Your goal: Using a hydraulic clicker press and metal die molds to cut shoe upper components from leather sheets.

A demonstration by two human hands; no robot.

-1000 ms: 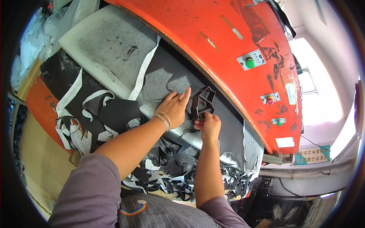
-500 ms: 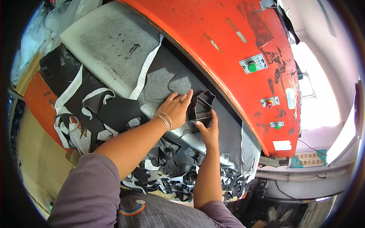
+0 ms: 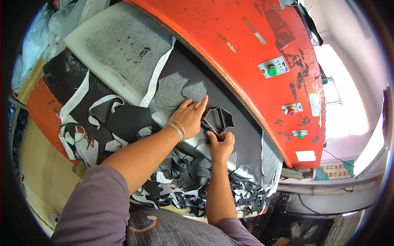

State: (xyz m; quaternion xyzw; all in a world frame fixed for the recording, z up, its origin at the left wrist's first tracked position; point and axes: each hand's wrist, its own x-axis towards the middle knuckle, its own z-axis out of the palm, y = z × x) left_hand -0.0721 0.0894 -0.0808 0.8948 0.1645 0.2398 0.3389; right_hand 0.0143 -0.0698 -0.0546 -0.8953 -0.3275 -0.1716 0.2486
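My right grip (image 3: 222, 148) pinches the near edge of a dark metal frame (image 3: 209, 126) on black sheet (image 3: 248, 147); my left grip (image 3: 189, 116) lies palm-down, unclenched, alongside. Red machine (image 3: 201, 24) beyond; scraps (image 3: 184, 199) heaped nearer me; bright window (image 3: 336, 92) at right.

Strong daylight pours in at the right through a window (image 3: 347, 112), so overexposed that it glares almost pure white and washes out the pink wall (image 3: 365, 53) around it. The orange-red press (image 3: 246, 78) is brightly and evenly lit, with a deep black shadow beneath its long lower edge. Both the left hand (image 3: 188, 117) and the right hand (image 3: 222, 147) look clear, without obvious motion blur. The lower right corner is dim and its details murky. Fisheye distortion bows straight edges; plastic bags (image 3: 57, 24) at upper left look soft, and bluish fringing borders the black rim.
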